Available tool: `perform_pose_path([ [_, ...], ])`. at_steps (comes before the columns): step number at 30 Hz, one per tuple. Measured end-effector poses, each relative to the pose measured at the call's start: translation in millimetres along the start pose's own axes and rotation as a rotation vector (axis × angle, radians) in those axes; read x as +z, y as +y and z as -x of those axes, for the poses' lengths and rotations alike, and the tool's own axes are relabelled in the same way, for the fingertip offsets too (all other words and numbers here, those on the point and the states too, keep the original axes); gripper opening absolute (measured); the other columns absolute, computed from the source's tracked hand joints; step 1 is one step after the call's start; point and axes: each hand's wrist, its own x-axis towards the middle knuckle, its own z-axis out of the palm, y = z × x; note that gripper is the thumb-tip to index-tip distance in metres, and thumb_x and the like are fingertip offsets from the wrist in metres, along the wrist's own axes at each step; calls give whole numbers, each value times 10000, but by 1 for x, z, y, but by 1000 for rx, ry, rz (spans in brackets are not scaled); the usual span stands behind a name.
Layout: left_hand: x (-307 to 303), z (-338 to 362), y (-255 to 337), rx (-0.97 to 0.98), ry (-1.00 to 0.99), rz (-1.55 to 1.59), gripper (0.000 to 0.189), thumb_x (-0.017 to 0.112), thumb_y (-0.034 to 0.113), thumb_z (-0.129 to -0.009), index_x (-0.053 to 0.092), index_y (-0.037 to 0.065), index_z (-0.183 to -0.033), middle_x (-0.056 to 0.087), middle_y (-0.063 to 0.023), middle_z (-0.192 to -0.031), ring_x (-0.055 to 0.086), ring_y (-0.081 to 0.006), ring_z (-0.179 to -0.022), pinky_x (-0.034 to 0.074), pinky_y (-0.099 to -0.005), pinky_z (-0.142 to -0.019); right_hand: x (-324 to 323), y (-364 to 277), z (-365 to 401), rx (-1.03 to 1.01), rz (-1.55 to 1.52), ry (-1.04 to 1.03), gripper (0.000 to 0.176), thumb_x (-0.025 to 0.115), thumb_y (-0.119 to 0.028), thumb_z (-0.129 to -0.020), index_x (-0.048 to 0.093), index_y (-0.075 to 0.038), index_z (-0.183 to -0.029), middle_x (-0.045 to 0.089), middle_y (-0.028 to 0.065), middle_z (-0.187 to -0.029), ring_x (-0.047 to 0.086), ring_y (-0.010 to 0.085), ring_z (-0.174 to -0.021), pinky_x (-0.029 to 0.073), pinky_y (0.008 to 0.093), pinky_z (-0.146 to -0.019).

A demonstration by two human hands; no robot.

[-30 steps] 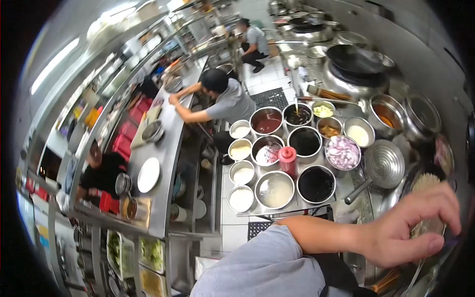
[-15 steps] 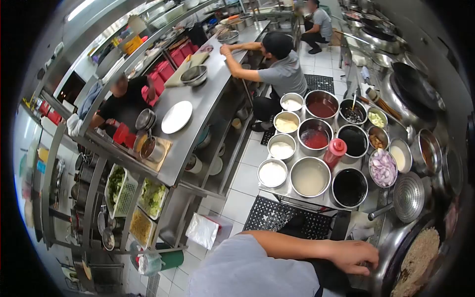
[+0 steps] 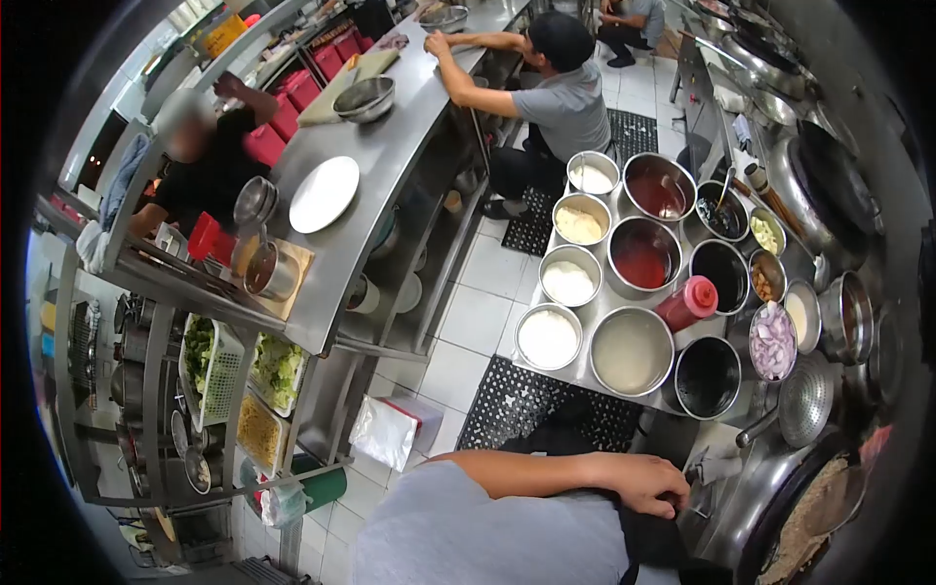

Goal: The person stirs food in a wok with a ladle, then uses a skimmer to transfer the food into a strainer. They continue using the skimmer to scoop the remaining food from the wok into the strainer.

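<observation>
My left hand [image 3: 651,486] is at the lower right, at the end of a bare forearm and grey sleeve. Palm down, it has loosely bent fingers with the thumb apart, and nothing shows in it. It is over the dark apron [image 3: 648,536], close to the stove edge. A crumpled white cloth [image 3: 719,458] lies just beyond the fingers. Further right, a wok [image 3: 749,565] holds a pale brown, grainy food [image 3: 807,522]; a blurred round metal shape overlaps it. A perforated metal skimmer [image 3: 805,402] lies above the wok. My right hand is out of view.
Metal pots of sauces and powders [image 3: 631,351], a red squeeze bottle [image 3: 688,302] and a bowl of chopped onion [image 3: 772,343] crowd the side table. A co-worker in grey [image 3: 565,97] crouches by the steel counter [image 3: 390,146]. Another person [image 3: 210,161] stands behind it. A black mat [image 3: 517,409] covers some floor.
My view has shifted. My left hand has drawn back from the wok toward my body, its fingers more bent. The person behind the counter has raised an arm.
</observation>
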Motion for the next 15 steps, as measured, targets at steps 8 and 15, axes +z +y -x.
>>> perform_pose_path([
  [8,-39,64,9,-152,-94,68,256,652,267,-932,688,19,-984,684,-153,-939,658,-323,-891,513,-428,-780,0,-17,14,-27,36,-8,445,564,-266,-1032,513,-48,-1417,623,173,-1283,606,255,-1138,470,399,-1003],
  [15,-35,131,41,-298,74,-22,271,642,275,-961,706,13,-983,714,-139,-830,680,-261,-761,515,-370,-692,11,5,25,-71,-1,3,466,571,-270,-1028,496,-46,-1429,626,173,-1266,609,255,-1121,472,401,-992],
])
